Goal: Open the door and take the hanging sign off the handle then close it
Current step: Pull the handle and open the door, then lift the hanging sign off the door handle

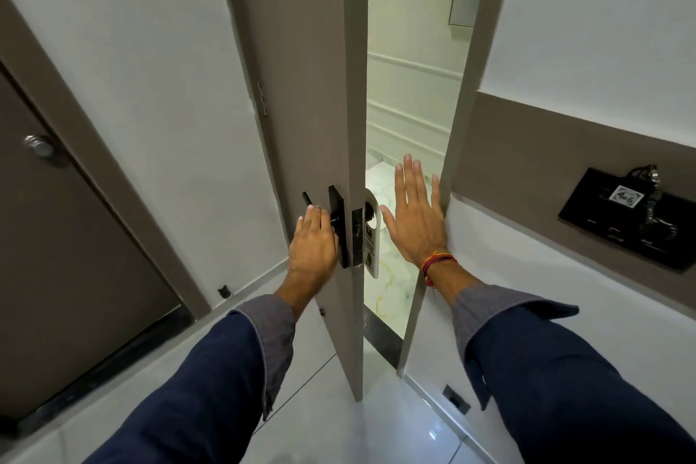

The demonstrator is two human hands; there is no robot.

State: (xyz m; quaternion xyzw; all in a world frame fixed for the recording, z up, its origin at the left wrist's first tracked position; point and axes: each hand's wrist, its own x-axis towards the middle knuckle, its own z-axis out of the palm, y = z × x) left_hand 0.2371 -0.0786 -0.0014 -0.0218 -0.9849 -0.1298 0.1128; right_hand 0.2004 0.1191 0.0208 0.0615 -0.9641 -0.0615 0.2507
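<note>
The taupe door [301, 87] stands partly swung toward me, its edge facing the camera. My left hand [312, 245] is wrapped around the black inner handle [307, 200] beside the black lock plate [338, 226]. A white hanging sign [371, 237] hangs from the outer handle on the far side of the door edge, partly hidden by the edge. My right hand [414, 215] is flat with fingers spread, in the gap just right of the sign, not touching it. A red thread band circles that wrist.
The door frame [463, 124] rises close on the right of my right hand. A black wall panel [632, 222] with a key tag sits on the right wall. Another brown door [56, 237] with a round knob is on the left. A marble floor shows beyond the gap.
</note>
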